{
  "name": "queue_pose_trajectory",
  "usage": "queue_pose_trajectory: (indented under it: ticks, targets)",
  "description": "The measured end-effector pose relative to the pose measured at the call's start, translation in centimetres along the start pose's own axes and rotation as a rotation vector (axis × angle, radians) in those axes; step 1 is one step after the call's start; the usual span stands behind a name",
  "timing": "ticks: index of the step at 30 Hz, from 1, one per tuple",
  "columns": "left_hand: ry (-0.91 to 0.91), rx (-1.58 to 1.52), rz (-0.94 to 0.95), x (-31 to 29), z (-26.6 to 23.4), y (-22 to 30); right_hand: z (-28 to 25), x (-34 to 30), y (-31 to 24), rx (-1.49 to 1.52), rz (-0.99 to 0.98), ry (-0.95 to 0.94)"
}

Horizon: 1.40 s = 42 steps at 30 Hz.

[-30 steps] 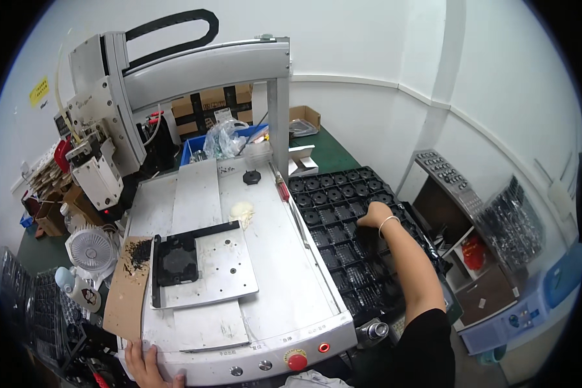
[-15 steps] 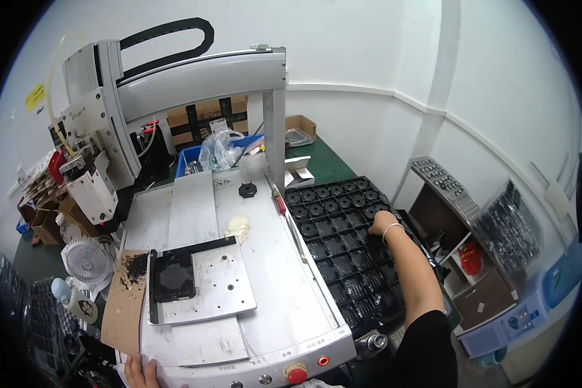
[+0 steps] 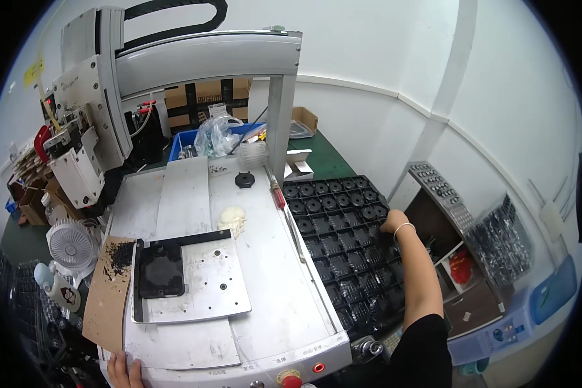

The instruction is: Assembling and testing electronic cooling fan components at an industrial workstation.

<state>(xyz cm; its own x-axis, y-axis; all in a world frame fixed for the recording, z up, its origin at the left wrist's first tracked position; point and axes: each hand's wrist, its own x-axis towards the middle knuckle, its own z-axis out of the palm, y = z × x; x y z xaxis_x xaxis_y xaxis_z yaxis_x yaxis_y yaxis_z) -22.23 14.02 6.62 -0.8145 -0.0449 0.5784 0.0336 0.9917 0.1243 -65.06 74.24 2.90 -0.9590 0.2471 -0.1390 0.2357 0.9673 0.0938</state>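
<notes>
My right hand [image 3: 394, 222] reaches to the right edge of a black plastic tray [image 3: 349, 240] with many square pockets. Its fingers are curled and partly hidden, so what they hold, if anything, does not show. Round black parts [image 3: 328, 202] fill the far rows of pockets, and one round part [image 3: 380, 211] lies right beside my fingers. At the machine's front left corner my left hand [image 3: 123, 371] rests on the edge, fingers apart and holding nothing. A square black plastic part [image 3: 161, 271] sits in the white metal fixture plate [image 3: 220, 284] on the machine bed.
The machine's gantry [image 3: 207, 58] spans the bed, its tool head [image 3: 77, 168] at left. A screwdriver [image 3: 277, 195] lies by the bed's right edge. Cardboard with black scraps [image 3: 107, 291] and a small fan [image 3: 73, 247] stand left. A red button [image 3: 291, 381] is at the front.
My right hand has shifted right across the tray to its edge. My left hand stays on the machine's corner. The whole view has moved slightly.
</notes>
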Motion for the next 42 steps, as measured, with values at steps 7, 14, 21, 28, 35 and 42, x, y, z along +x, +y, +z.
queue_pose_trajectory:
  ticks: [7,14,21,28,35,42]
  targets:
    - [-0.011,-0.015,-0.019,-0.3,-0.1,-0.5,-1.6,0.0,-0.8,0.042,0.008,0.081]
    - [-0.017,-0.024,-0.032,-0.3,0.0,-0.5,-1.5,3.3,-3.9,0.203,-0.207,0.212]
    - [-0.009,-0.030,-0.028,-0.2,0.3,-0.4,0.9,4.3,-5.7,0.184,-0.186,0.188]
    - [0.002,-0.021,-0.021,-0.1,0.3,-0.6,0.9,4.1,-6.1,0.146,-0.241,0.184]
    - [-0.009,-0.034,0.002,1.0,0.2,-0.2,-4.6,1.1,-5.8,0.671,-0.332,0.221]
    - [-0.014,-0.028,-0.009,0.6,-0.3,-0.3,-14.1,-16.2,-23.4,0.515,-0.912,-0.081]
